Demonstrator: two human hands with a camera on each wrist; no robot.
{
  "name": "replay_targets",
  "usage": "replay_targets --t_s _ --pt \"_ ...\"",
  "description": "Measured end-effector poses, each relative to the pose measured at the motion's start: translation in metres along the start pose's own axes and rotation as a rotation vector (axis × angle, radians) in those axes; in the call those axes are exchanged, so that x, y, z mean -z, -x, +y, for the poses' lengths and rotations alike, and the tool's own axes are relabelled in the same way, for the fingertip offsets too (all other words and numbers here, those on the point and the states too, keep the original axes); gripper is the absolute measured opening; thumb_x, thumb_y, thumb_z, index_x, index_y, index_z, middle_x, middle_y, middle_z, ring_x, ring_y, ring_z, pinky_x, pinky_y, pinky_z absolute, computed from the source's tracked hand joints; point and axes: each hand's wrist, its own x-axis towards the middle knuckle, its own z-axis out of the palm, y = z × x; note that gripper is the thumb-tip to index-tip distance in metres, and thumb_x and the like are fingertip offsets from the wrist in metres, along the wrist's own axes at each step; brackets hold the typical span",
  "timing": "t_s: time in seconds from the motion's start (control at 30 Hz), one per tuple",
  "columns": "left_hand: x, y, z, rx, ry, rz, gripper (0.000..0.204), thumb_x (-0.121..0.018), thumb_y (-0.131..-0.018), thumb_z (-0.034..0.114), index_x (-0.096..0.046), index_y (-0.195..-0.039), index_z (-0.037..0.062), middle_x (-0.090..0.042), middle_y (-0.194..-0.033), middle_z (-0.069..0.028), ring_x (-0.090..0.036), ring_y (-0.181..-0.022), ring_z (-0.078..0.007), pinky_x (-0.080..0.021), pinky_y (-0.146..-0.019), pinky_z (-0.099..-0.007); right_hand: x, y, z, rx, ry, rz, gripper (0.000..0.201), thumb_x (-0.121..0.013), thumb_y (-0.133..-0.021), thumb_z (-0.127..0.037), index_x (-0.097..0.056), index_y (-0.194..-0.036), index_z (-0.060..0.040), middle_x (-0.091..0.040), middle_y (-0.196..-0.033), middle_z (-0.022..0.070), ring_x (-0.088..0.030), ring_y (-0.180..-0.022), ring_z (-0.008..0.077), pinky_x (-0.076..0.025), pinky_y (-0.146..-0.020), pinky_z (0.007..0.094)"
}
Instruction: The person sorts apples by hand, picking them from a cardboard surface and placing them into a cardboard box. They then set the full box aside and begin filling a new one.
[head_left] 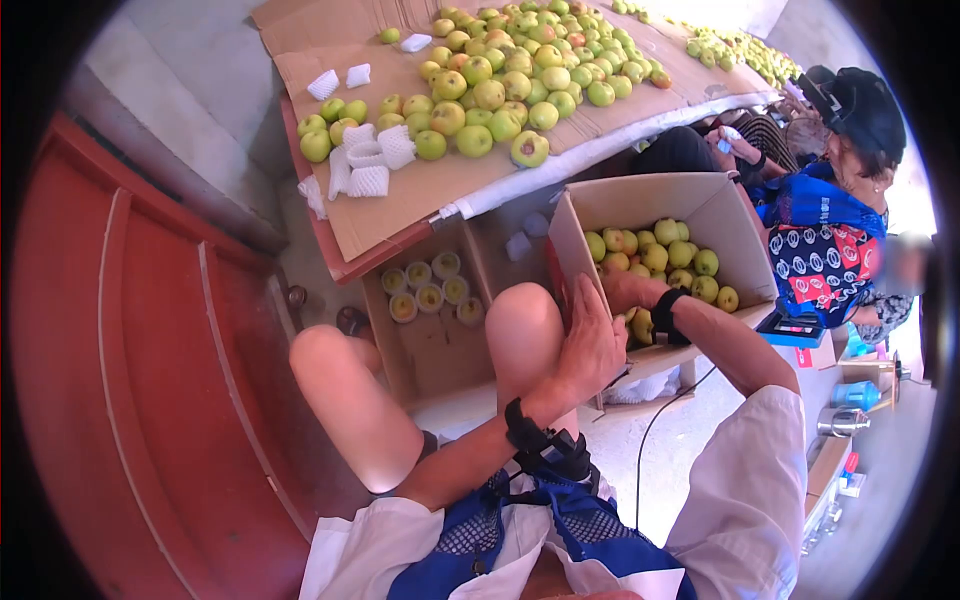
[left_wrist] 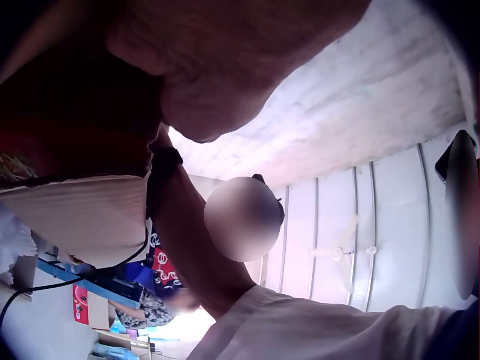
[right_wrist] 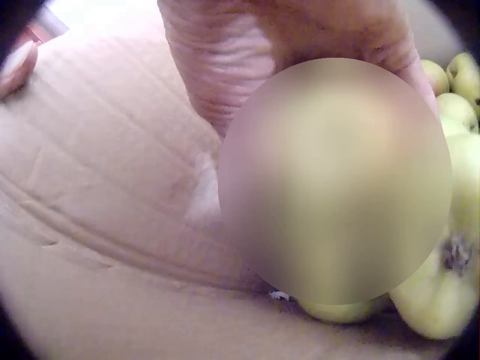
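Note:
My left hand (head_left: 592,345) is at the left wall of a cardboard box (head_left: 665,192), its long fingers along the outside. Its fingertip (right_wrist: 19,71) shows over the rim in the right wrist view, so it holds the wall. The left wrist view has this hand (left_wrist: 217,67) dark and close at the top. My right hand (head_left: 632,291) reaches down inside the box among green-yellow apples (head_left: 682,255). In the right wrist view the right hand (right_wrist: 300,34) grips an apple (right_wrist: 337,311) from above; a blurred patch covers most of that apple and the fingers' ends.
A lower carton (head_left: 430,355) holds several apples in white foam nets. The cardboard-covered table (head_left: 400,225) ahead bears a heap of apples (head_left: 520,75) and loose foam nets (head_left: 368,160). Another person (head_left: 815,200) sits to the right. A black cable (head_left: 642,450) hangs below the box.

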Motion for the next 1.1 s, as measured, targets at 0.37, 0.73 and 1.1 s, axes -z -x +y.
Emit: replay_targets --t_s 0.37,0.73,1.1 --pt "0.001 0.004 0.001 0.022 0.039 -0.023 0.086 -0.056 -0.106 0.018 -0.005 -0.160 -0.0254 -0.020 -0.164 -0.0526 -0.024 -0.156 -0.0632 -0.023 -0.134 -0.0567 -0.020 -0.002 0.002 -0.157 0.028 0.145 0.045 -0.070 -0.096 -0.046 -0.076 -0.126 -0.0126 -0.078 -0.121 0.0198 -0.070 -0.123 0.0421 -0.035 -0.125 0.0606" --pt "0.001 0.002 -0.001 0.051 0.079 -0.004 0.087 -0.057 -0.106 0.020 -0.005 -0.162 -0.0227 -0.022 -0.164 -0.0510 -0.024 -0.158 -0.0609 -0.023 -0.134 -0.0548 0.030 0.036 -0.003 -0.240 -0.441 0.189 0.080 -0.088 -0.079 -0.041 -0.066 -0.149 -0.0093 -0.071 -0.137 0.0260 -0.063 -0.136 0.0385 -0.051 -0.110 0.0461" --pt "0.000 0.003 -0.006 0.032 0.095 -0.005 0.088 -0.056 -0.106 0.022 -0.006 -0.161 -0.0244 -0.021 -0.164 -0.0518 -0.022 -0.158 -0.0619 -0.021 -0.135 -0.0557 0.099 0.149 -0.076 -0.261 -1.065 0.484 0.077 -0.088 -0.090 -0.031 -0.059 -0.156 -0.0054 -0.062 -0.152 0.0127 -0.059 -0.137 0.0205 -0.047 -0.114 0.0326"
